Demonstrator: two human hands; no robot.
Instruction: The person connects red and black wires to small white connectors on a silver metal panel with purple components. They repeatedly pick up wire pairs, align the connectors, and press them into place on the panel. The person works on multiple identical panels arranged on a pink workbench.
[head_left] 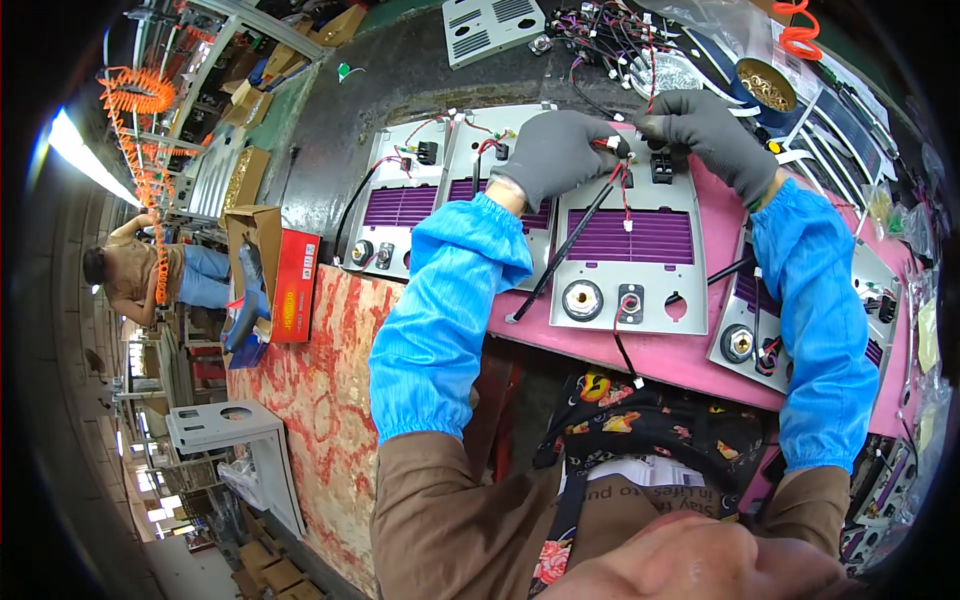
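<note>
A metal panel (570, 275) with a purple slatted grille (628, 237) lies on the pink surface in front of me. At its top edge my left hand (560, 152), in a grey glove, is closed on a small white connector (612, 143) with thin red wires. My right hand (712, 142), gloved alike, has thumb and fingers pinched together around a thin red and black wire (652, 70). Next to the right hand sits a black switch (661, 168). A black-sleeved cable (565, 250) slants down across the panel, and a brass fitting (581, 299) is mounted below the grille.
Similar panels (397, 205) lie left and right of the middle one. Behind are a wire bundle (600, 40), a bowl of brass rings (765, 85) and a grey vented cover (490, 30). A red box (296, 285) stands at left. Farther left, a person (165, 272) stands.
</note>
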